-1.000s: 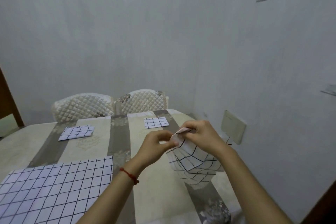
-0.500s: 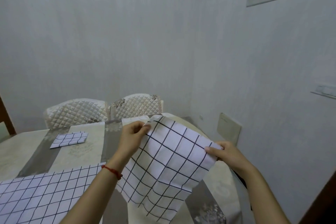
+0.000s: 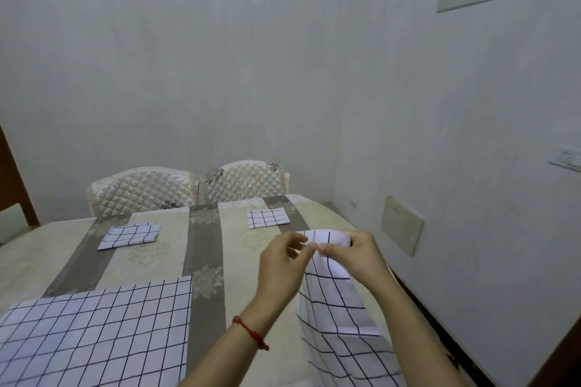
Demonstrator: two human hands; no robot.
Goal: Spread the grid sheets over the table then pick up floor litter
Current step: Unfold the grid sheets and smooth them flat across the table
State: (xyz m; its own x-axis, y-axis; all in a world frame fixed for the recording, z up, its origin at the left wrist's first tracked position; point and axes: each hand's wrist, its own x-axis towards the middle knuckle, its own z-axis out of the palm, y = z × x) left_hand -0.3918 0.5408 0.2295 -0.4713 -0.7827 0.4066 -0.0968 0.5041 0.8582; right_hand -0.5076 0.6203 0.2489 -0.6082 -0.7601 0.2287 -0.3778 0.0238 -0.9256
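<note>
Left hand [image 3: 281, 264] and right hand [image 3: 355, 256] pinch top edge of hanging grid sheet [image 3: 333, 302] above bench [image 3: 151, 261]; spread sheet [image 3: 94, 330] lies left of hands.

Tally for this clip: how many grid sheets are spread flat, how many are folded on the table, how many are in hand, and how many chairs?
Grid sheets spread flat: 1
Grid sheets folded on the table: 2
Grid sheets held by both hands, left hand and right hand: 1
Quilted chairs: 2
Total: 6
</note>
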